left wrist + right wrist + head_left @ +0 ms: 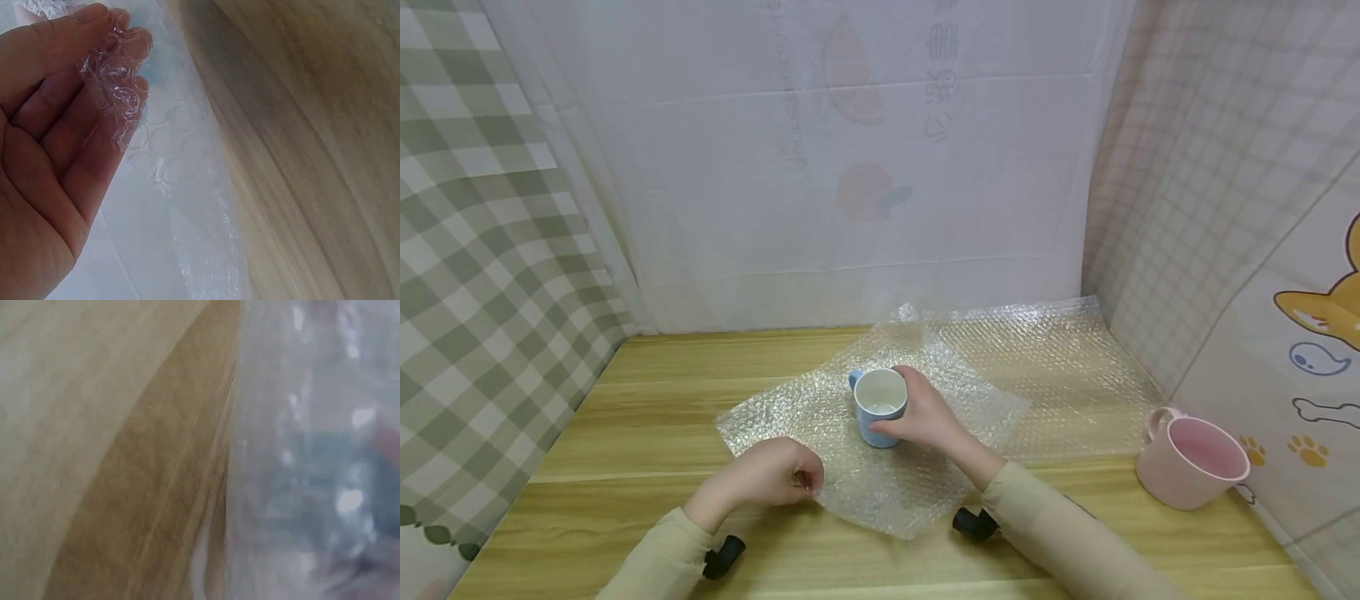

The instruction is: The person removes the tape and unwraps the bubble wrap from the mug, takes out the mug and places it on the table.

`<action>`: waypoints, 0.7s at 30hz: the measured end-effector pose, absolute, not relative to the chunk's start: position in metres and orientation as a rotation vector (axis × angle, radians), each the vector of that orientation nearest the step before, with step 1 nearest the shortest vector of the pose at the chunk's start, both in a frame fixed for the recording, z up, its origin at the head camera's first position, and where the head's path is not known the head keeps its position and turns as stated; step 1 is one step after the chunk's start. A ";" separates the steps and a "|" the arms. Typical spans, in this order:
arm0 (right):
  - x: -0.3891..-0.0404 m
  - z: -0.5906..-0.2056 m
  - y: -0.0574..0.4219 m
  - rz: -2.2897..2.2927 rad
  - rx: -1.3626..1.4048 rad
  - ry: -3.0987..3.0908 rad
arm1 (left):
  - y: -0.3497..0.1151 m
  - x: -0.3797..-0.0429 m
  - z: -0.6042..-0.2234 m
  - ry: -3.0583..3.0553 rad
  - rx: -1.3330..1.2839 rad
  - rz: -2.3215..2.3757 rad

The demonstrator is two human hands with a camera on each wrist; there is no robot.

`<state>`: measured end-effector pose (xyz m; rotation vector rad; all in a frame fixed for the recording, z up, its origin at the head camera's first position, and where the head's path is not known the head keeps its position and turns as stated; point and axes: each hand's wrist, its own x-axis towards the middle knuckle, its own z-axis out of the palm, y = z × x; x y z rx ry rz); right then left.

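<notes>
A light blue mug (872,427) with a white inside stands upright on a sheet of bubble wrap (820,408), its handle toward the back left. My right hand (922,414) grips the mug from its right side, thumb across the front. At the sheet's near left edge, my left hand (775,471) pinches the bubble wrap between thumb and fingers. In the left wrist view, the crumpled edge of the wrap (119,94) lies between the thumb and fingertips of the left hand (56,137). The right wrist view is blurred and shows mostly bubble wrap (281,506) beside the wood.
A second stretch of bubble wrap (1060,375) lies at the back right, partly under the first. To the right, a pink mug (1180,471) stands near the patterned side curtain (1232,250). A white curtain (737,192) closes off the back of the wooden table (617,467).
</notes>
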<state>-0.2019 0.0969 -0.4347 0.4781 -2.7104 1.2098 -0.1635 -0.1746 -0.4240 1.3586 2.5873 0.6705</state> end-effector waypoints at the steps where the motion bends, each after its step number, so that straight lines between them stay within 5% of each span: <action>1: -0.202 -0.435 0.096 1.219 0.470 -2.712 | -0.174 -0.163 -0.424 2.588 1.361 0.670; 21: -0.200 -0.439 0.095 1.283 0.410 -2.665 | -0.176 -0.163 -0.423 2.617 1.400 0.652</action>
